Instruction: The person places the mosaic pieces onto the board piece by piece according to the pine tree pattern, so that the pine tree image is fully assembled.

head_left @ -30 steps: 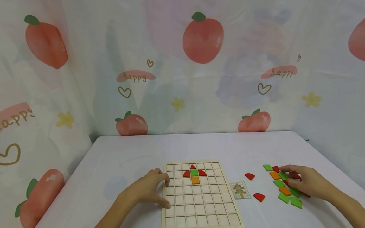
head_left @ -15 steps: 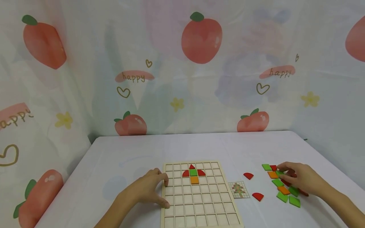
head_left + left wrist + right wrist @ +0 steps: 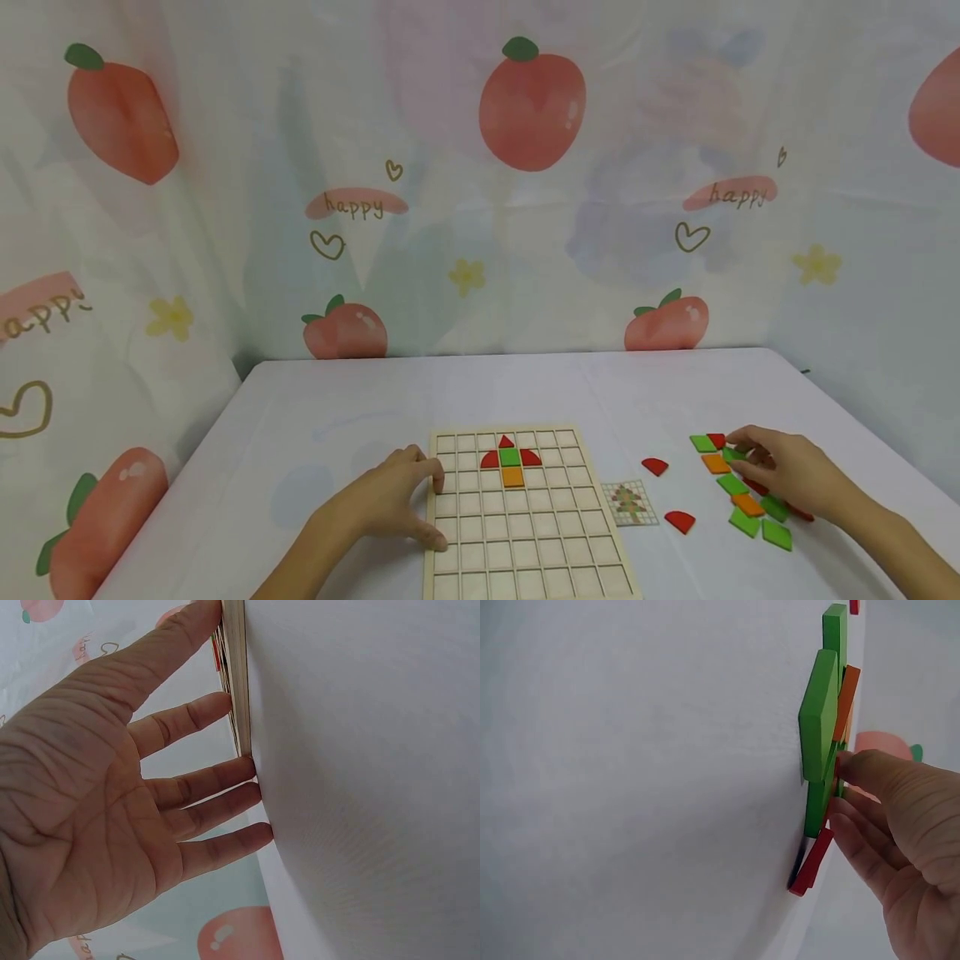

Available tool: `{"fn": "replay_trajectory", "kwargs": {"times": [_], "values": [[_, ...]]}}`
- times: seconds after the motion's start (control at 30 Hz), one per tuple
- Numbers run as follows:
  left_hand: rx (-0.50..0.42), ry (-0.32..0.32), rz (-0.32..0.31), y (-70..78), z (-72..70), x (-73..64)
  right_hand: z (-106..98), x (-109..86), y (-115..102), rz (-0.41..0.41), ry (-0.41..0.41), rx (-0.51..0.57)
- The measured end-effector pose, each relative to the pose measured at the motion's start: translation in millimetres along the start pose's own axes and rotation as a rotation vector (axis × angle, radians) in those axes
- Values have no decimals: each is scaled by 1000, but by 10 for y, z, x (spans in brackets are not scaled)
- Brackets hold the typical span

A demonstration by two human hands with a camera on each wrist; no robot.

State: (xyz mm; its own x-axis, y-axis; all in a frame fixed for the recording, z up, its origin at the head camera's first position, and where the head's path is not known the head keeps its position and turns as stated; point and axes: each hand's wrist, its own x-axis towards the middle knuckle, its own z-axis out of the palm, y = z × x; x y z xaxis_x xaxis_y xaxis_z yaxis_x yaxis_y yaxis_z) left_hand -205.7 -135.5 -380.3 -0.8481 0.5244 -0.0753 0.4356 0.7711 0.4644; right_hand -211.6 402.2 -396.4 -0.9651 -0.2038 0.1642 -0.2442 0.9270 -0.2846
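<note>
My left hand [image 3: 388,498] rests at the left edge of a wooden grid board [image 3: 525,527], thumb and fingers spread along its side. In the left wrist view those fingers [image 3: 206,784] look nearly straight. Set in the board's upper cells are a red triangle [image 3: 506,442], a green square [image 3: 509,457], an orange square [image 3: 513,477] and two red quarter-circles [image 3: 530,457]. Far to the right, my right hand [image 3: 798,475] is over a heap of flat tiles, its fingers loosely bent. In the right wrist view the thumb and fingers touch tiles beside a green tile [image 3: 819,712]; no lifted tile shows.
A small pattern card [image 3: 628,502] with a tree picture lies against the board's right side. Two loose red quarter-circles [image 3: 655,466] lie between card and heap. Green tiles [image 3: 745,522] and orange tiles [image 3: 747,504] form the heap's near side. A printed cloth hangs behind the table.
The right hand's fingers shift slightly among the heaped tiles, and a red piece near the thumb becomes more covered. The left hand and the board pieces stay as they were.
</note>
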Motion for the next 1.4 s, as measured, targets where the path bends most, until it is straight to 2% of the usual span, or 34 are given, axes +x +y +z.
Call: {"fn": "replay_trajectory", "kwargs": {"times": [0.17,0.27,0.5,0.57,0.77,1.1,1.4], "values": [[-11,-2,9,1,8,1,11,-16,-13,-3,1,-19],[-14,0,7,7,7,1,22,-31,-58,-25,37,2],[1,7,0,7,3,-5,137,-26,-218,-228,207,40],[3,8,4,4,7,-6,160,-11,-277,-259,224,32],[5,7,1,4,4,-2,187,44,-493,-312,239,52],[-1,5,-5,4,3,-8,257,112,-895,-475,242,177],[1,7,3,2,5,-8,362,221,-1196,-551,233,233]]}}
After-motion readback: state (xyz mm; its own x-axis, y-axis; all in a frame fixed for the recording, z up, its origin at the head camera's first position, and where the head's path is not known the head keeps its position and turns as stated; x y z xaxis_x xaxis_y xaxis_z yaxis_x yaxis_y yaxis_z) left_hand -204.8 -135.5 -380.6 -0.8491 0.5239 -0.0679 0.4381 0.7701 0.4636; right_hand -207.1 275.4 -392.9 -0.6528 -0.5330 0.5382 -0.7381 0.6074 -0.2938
